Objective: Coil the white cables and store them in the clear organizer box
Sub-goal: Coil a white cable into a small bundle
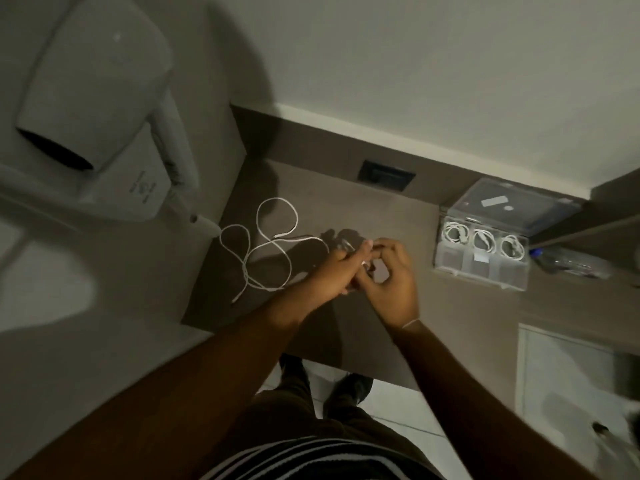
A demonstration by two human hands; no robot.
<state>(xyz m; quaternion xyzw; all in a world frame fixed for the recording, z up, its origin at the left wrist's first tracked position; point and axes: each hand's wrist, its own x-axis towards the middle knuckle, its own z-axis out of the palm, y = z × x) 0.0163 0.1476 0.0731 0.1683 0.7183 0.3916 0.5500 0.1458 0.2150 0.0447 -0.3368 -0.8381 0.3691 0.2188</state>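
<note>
A white wall-mounted dryer unit (93,109) is hanging far left of the hands, above their level. A dark recessed socket plate (387,176) is sitting in the brown countertop (467,317) beyond the hands. A clear plastic bottle (571,261) is lying on its side well right of the hands.

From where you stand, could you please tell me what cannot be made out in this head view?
- The cable end between the left hand and right hand: the fingers cover it.
- How many loose white cables lie tangled on the desk: loops overlap.
- Connector types on the coils in the clear organizer box: too small.
- The plastic bottle beside the box: blurred.
</note>
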